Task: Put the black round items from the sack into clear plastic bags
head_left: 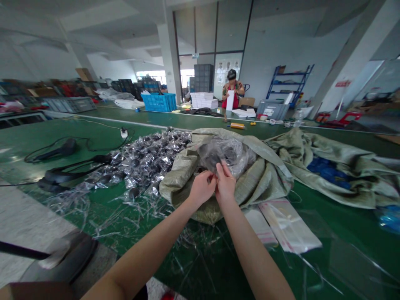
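- At the far left of the green surface, dark cabled tools are laid clear of the work, with their cables trailing.
- A heap of clear-wrapped dark parts is spread left of centre, touching the sack, where it can be reached by the left hand.
- The woven sack is slumped with its mouth rolled open toward the person, so that its clear liner is exposed.
- The left hand is held at the sack mouth, its fingers curled and pinching a small packet.
- The right hand is set against the left. Its fingers are pressed together on the same packet, which is thus gripped from both sides. The contents cannot be told.
- Flat clear bags are laid near right, just beside the right forearm.
- A second sack is spread further right, apart from the hands.
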`<state>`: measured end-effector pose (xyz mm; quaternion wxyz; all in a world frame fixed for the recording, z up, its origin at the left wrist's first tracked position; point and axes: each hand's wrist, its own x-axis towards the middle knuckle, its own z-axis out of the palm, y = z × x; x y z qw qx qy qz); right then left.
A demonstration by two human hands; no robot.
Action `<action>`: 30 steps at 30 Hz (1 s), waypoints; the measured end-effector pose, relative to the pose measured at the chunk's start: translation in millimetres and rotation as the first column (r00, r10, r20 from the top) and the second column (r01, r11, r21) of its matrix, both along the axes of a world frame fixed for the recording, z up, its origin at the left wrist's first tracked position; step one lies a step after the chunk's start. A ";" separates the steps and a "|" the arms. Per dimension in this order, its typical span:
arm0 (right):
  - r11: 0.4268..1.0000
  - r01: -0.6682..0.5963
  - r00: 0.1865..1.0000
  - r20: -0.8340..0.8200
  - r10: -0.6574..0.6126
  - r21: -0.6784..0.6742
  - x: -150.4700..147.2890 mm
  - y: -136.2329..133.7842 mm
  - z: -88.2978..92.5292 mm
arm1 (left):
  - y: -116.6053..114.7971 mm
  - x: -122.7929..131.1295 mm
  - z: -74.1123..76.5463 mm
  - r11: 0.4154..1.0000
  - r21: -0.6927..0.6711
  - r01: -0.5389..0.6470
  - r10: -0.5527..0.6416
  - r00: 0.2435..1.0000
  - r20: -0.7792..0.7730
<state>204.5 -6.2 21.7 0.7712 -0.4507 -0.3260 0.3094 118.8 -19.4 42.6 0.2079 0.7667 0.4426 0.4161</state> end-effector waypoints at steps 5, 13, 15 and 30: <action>0.999 0.042 0.999 -0.032 -0.042 0.001 3.2 2.0 -3.2 | -4.0 2.3 -3.5 0.990 -0.109 0.084 -0.069 0.988 0.137; 0.995 -0.084 0.982 0.162 0.093 -0.061 8.7 8.5 -9.5 | 3.2 -6.6 0.8 0.997 -0.061 0.044 -0.036 0.992 0.124; 0.994 -0.065 0.968 0.237 0.083 -0.084 12.5 8.9 -8.6 | 3.1 -8.4 0.7 0.996 -0.085 0.030 -0.026 0.999 0.047; 0.991 0.070 0.755 0.655 0.020 -0.111 17.9 -1.6 -3.8 | 15.9 -15.7 27.4 0.954 0.159 -0.255 0.300 0.808 -0.507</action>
